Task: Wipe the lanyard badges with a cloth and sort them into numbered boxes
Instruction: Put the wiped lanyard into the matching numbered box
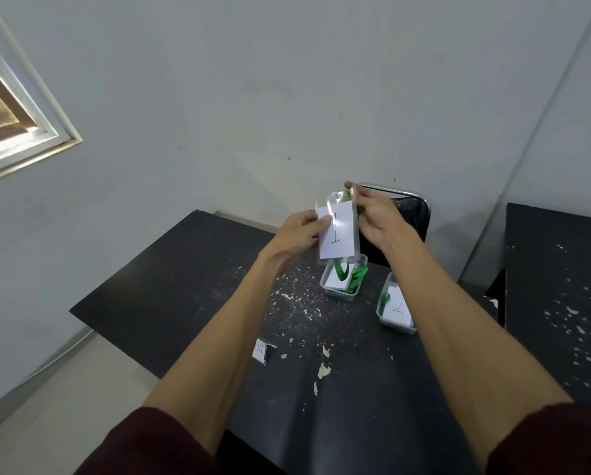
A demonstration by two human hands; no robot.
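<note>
Pale grey walls [218, 80], white-framed window [23, 125] high on the left with light on its sill, pale floor [47, 406], chipped black table [150, 286], dark chair [412, 210] behind it, second black table [547, 248] on the right.

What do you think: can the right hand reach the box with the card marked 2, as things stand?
Probably yes. The box stands open on the table, near and below the right hand, with no lid. But that hand pinches the badge, so it should let go first.
</note>
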